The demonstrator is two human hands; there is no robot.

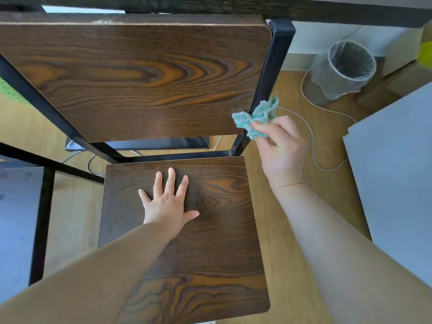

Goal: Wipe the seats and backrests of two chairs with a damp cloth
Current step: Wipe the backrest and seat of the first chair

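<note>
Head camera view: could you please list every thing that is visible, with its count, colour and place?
chair backrest: 1, dark brown wood, upper left
chair seat: 1, dark brown wood, centre, below the backrest
chair frame: 1, black metal, around backrest and seat
cloth: 1, teal, by the backrest's lower right corner
waste bin: 1, grey with clear liner, on the floor, upper right
cable: 1, white, on the floor right of the chair
floor: 1, light wood, under the chair
panel: 1, pale grey, right edge
left hand: 1, flat on the seat, fingers straight
right hand: 1, grips the cloth
</note>
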